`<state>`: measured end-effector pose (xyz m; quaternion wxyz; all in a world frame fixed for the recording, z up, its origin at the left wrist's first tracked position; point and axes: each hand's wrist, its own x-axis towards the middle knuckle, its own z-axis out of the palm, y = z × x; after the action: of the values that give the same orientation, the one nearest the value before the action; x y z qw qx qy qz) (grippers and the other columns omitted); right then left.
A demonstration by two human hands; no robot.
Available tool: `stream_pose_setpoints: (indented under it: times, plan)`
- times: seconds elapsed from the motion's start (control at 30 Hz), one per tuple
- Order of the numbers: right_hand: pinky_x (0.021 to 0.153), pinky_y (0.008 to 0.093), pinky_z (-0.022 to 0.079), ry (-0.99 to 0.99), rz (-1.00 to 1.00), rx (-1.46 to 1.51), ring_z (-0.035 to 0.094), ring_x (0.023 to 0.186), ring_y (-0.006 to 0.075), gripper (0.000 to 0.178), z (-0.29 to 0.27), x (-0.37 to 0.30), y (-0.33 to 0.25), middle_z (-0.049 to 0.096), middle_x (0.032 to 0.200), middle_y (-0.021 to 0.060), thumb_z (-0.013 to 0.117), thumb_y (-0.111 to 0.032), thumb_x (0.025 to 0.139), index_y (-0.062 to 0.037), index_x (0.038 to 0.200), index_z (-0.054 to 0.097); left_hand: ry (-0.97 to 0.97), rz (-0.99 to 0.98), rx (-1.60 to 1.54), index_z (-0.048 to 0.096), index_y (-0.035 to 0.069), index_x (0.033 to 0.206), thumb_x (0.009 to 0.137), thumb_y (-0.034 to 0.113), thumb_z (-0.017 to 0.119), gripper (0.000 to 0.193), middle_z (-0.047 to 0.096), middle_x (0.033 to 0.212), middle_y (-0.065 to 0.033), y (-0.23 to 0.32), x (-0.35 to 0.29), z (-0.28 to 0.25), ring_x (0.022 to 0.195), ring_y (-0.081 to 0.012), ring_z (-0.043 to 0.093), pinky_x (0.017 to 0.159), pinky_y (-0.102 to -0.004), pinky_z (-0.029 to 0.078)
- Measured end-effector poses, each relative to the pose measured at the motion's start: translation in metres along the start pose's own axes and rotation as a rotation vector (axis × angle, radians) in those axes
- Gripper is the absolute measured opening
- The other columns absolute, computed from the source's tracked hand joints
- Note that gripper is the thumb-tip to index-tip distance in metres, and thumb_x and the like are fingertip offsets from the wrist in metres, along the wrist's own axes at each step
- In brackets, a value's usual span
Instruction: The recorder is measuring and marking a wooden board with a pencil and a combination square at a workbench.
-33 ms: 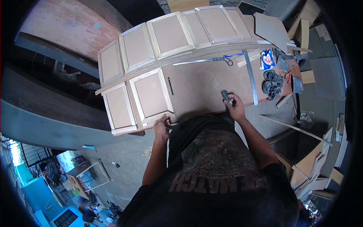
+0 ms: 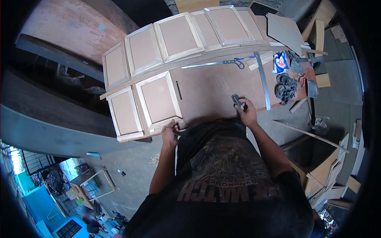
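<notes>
My left hand [image 2: 170,134] is at the near edge of the workbench [image 2: 214,85], its fingers closed against the lower rail of a framed wooden panel [image 2: 158,97]. A thin dark curved thing shows beside those fingers; what they pinch is unclear. Farther right, my right hand [image 2: 249,114] is closed around a small black-and-grey tool [image 2: 236,99], held over the bench by its front edge. Its exact kind cannot be made out. Between the hands, a slim dark green stick [image 2: 179,90], perhaps a pencil, lies by the panel's right side.
A handsaw [image 2: 210,63] and a steel ruler [image 2: 262,81] lie on the bench. Beyond the ruler are a blue-and-white packet [image 2: 280,62] and a dark crumpled cloth [image 2: 286,87]. Several framed panels [image 2: 178,35] line the far side. Wood offcuts [image 2: 323,174] stand at right.
</notes>
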<state>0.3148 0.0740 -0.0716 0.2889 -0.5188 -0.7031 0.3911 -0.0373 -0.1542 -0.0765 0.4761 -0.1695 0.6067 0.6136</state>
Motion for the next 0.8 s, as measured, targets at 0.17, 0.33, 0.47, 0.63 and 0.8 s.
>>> stream_pose_setpoints:
  times: [0.17,0.33,0.47,0.63,0.8]
  plan:
    - [0.071,0.0317,0.049,0.020,-0.033,-0.006,0.056,0.078,0.0161,0.035,0.000,-0.002,-0.001,0.060,0.096,0.0066,0.086,-0.017,0.093,-0.0065,0.123,0.071,0.014,-0.108,-0.058,0.068,0.006,0.102,0.105,0.021,0.076,0.018,0.073,0.088,-0.0046,0.000,0.012,-0.004,0.073,-0.0113,0.066,0.063,-0.0248,0.057]
    - [0.071,0.0330,0.049,0.028,0.005,-0.004,0.057,0.078,0.0174,0.035,0.002,-0.002,-0.002,0.060,0.096,0.0077,0.086,-0.016,0.093,-0.0073,0.123,0.071,0.019,-0.191,-0.032,0.068,0.004,0.103,0.108,0.029,0.070,0.026,0.073,0.089,-0.0061,0.002,0.026,-0.011,0.073,-0.0136,0.066,0.063,-0.0272,0.059]
    - [0.071,0.0336,0.049,0.047,-0.073,-0.012,0.056,0.077,0.0189,0.034,0.004,-0.002,-0.003,0.060,0.096,0.0082,0.086,-0.015,0.093,-0.0076,0.122,0.070,0.074,-0.212,0.008,0.068,0.003,0.103,0.109,0.033,0.068,0.030,0.073,0.089,-0.0069,0.007,0.026,-0.008,0.071,-0.0150,0.066,0.062,-0.0287,0.060]
    - [0.070,0.0345,0.049,0.017,0.007,-0.040,0.057,0.075,0.0205,0.034,0.002,-0.001,-0.007,0.060,0.096,0.0087,0.086,-0.014,0.092,-0.0082,0.121,0.069,0.012,-0.177,-0.025,0.068,0.007,0.104,0.108,0.034,0.069,0.028,0.068,0.082,-0.0039,0.013,0.015,0.001,0.068,-0.0142,0.063,0.059,-0.0279,0.058]
    - [0.071,0.0320,0.049,0.015,-0.021,-0.074,0.057,0.080,0.0170,0.034,0.000,-0.001,-0.012,0.060,0.099,0.0073,0.086,-0.013,0.093,-0.0070,0.122,0.069,0.003,-0.170,-0.041,0.066,0.011,0.100,0.108,0.034,0.070,0.025,0.063,0.079,-0.0013,0.016,0.013,0.002,0.066,-0.0133,0.061,0.058,-0.0273,0.057]
